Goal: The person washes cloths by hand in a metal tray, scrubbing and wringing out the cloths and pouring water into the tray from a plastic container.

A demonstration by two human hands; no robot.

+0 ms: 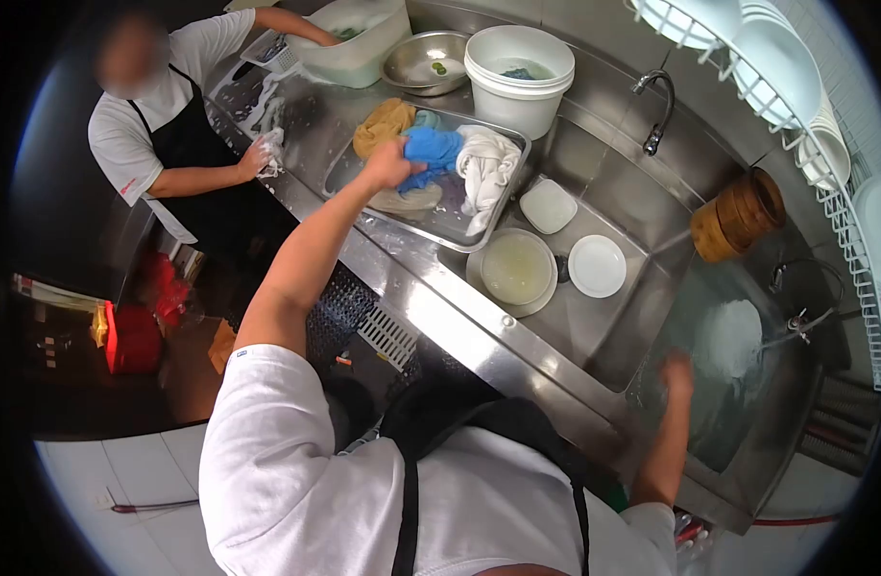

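Note:
My left hand (390,165) reaches across to a metal tray (431,232) and closes on a blue cloth (433,152). Around it in the tray lie a mustard-yellow cloth (383,125), a bunched white cloth (488,165) and a beige cloth (407,200). On the other side, my right hand (677,372) is over the water-filled sink (642,384), its fingers curled. Whatever it may hold is hidden. White, frothy water (733,336) churns beyond it, under a running tap (797,324).
The middle basin holds a white plate (597,266), a square dish (548,206) and a round container (517,269). A white bucket (520,82), steel bowl (426,62) and bamboo steamers (736,216) stand behind. A co-worker (186,125) works at the left; a dish rack (844,221) hangs right.

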